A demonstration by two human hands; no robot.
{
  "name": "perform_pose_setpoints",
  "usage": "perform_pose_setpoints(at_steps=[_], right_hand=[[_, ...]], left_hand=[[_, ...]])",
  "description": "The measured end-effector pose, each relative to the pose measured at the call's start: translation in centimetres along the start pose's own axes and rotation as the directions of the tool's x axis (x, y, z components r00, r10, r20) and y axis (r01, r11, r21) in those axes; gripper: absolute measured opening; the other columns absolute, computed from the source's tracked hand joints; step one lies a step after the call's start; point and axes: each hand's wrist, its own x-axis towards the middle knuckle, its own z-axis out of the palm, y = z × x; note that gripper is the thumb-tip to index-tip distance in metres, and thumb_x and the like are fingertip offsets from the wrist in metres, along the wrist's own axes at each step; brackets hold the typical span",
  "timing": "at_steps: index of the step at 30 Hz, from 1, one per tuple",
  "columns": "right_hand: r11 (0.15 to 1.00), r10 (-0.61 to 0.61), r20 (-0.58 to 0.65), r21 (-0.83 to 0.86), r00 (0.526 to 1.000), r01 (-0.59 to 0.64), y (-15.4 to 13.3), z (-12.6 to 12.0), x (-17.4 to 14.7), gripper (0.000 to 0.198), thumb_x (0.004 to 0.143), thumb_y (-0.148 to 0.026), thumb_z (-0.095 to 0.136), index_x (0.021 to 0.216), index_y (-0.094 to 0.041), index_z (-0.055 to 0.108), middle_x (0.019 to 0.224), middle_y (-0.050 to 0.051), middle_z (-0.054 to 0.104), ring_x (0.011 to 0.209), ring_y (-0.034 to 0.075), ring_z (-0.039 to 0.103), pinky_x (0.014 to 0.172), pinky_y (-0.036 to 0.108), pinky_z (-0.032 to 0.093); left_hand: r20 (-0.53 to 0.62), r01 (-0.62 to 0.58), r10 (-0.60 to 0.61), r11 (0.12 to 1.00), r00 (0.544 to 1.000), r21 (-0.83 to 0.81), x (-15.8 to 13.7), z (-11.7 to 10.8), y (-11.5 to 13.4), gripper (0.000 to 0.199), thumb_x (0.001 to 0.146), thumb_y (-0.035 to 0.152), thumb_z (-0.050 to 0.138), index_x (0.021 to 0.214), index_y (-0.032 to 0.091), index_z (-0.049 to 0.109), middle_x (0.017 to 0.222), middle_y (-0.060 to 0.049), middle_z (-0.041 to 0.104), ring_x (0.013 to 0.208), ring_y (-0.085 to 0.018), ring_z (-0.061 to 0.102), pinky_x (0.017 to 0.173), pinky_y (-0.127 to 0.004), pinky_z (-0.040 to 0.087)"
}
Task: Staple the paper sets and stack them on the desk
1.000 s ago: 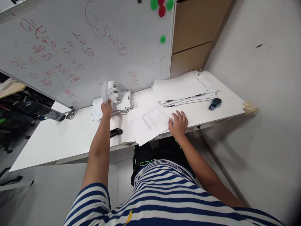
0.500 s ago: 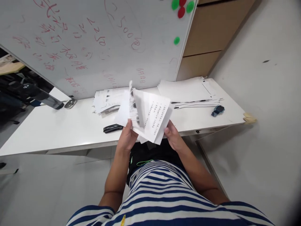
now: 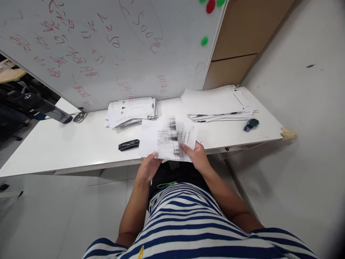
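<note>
Several printed sheets of paper (image 3: 167, 144) lie spread between my two hands at the table's front edge, partly blurred by motion. My left hand (image 3: 149, 167) grips their lower left edge, thumb on top. On the right side, my right hand (image 3: 198, 156) pinches the sheets, its thumb resting over the printed face. The fingers of both hands are mostly hidden under the paper. A black stapler (image 3: 128, 145) lies on the table just left of the sheets.
Paper stacks stand at the back left (image 3: 132, 109) and back right (image 3: 215, 102) of the white table (image 3: 67, 144). A dark blue object (image 3: 251, 125) lies at right. A bottle (image 3: 51, 109) and a computer mouse (image 3: 79, 117) are far left. Behind rises a whiteboard (image 3: 175, 54).
The raised sheet has come down flatter across the others, its printed side now facing up. My right thumb has moved left onto the paper, and my left hand sits slightly lower.
</note>
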Motion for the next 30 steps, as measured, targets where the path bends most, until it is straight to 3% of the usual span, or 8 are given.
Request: perform_pose_setpoints(at_steps=[4,8,16,19,22,26,28,30], right_hand=[[0.998,-0.025,-0.008,-0.061,1.000,0.025,0.0,-1.3,0.0,0.052,0.079,-0.060,0.078,0.112,-0.020,0.076,0.122,0.010,0.077,0.117,0.033,0.070,0.103,0.049,0.055],[0.993,0.046,0.109,-0.111,0.993,-0.034,-0.1,-2.5,0.0,0.053,0.081,-0.063,0.075,0.113,-0.021,0.077,0.120,0.011,0.078,0.112,0.033,0.072,0.098,0.051,0.058],[0.997,0.055,0.133,-0.056,0.990,-0.048,0.9,-3.2,0.2,0.055,0.084,-0.065,0.071,0.114,-0.020,0.077,0.112,0.011,0.079,0.110,0.033,0.073,0.096,0.049,0.058],[0.997,0.021,0.122,-0.071,0.992,-0.012,0.3,-3.3,0.4,0.052,0.081,-0.063,0.075,0.109,-0.019,0.077,0.110,0.010,0.079,0.105,0.032,0.073,0.091,0.047,0.059],[0.992,-0.025,0.120,-0.120,0.992,0.039,-1.1,-3.3,1.0,0.047,0.079,-0.061,0.078,0.099,-0.018,0.078,0.103,0.010,0.080,0.098,0.032,0.074,0.084,0.044,0.060],[0.958,-0.227,0.108,-0.152,0.968,0.242,-2.3,-3.2,2.9,0.036,0.082,-0.053,0.076,0.099,-0.022,0.079,0.103,0.006,0.080,0.101,0.028,0.073,0.088,0.040,0.059],[0.928,-0.320,0.104,-0.165,0.942,0.334,-1.7,-2.9,4.3,0.029,0.084,-0.047,0.074,0.101,-0.024,0.080,0.108,0.004,0.079,0.107,0.026,0.072,0.096,0.040,0.057],[0.923,-0.334,0.086,-0.172,0.939,0.344,-0.6,-2.5,5.5,0.026,0.083,-0.043,0.074,0.099,-0.024,0.080,0.108,0.005,0.079,0.108,0.025,0.072,0.100,0.040,0.055]], left_hand=[[-0.121,-0.021,0.017,0.999,0.993,-0.036,0.1,-2.3,0.9,0.063,0.078,0.065,0.072,0.130,0.029,0.069,0.131,-0.006,0.073,0.143,-0.032,0.052,0.112,-0.045,0.052],[-0.145,0.005,0.003,0.999,0.989,0.054,0.2,-3.9,1.8,0.068,0.075,0.075,0.071,0.124,0.029,0.073,0.128,-0.007,0.074,0.141,-0.037,0.053,0.113,-0.049,0.051],[-0.223,0.067,-0.007,0.963,0.975,0.262,1.1,-3.2,1.4,0.053,0.070,0.052,0.088,0.110,0.019,0.078,0.112,-0.014,0.079,0.115,-0.036,0.071,0.103,-0.049,0.055],[-0.218,-0.021,0.105,0.934,0.970,0.355,1.3,-2.4,1.5,0.043,0.067,0.045,0.091,0.101,0.020,0.080,0.108,-0.011,0.080,0.105,-0.032,0.074,0.096,-0.045,0.057],[-0.157,-0.173,0.290,0.842,0.944,0.511,1.2,-1.4,2.5,0.026,0.067,0.040,0.091,0.085,0.023,0.080,0.094,-0.005,0.080,0.090,-0.027,0.075,0.085,-0.040,0.058],[0.034,-0.426,0.531,0.638,0.847,0.642,2.5,-0.1,3.4,0.016,0.074,0.035,0.085,0.080,0.023,0.076,0.094,-0.004,0.078,0.096,-0.025,0.073,0.088,-0.038,0.057],[0.040,-0.435,0.568,0.581,0.822,0.688,4.0,-0.1,2.8,0.017,0.076,0.035,0.082,0.082,0.022,0.073,0.095,-0.005,0.077,0.096,-0.023,0.072,0.089,-0.038,0.056],[-0.021,-0.362,0.520,0.623,0.854,0.693,5.5,-0.4,1.6,0.024,0.075,0.037,0.082,0.080,0.021,0.066,0.090,-0.004,0.075,0.088,-0.020,0.071,0.082,-0.035,0.056]])
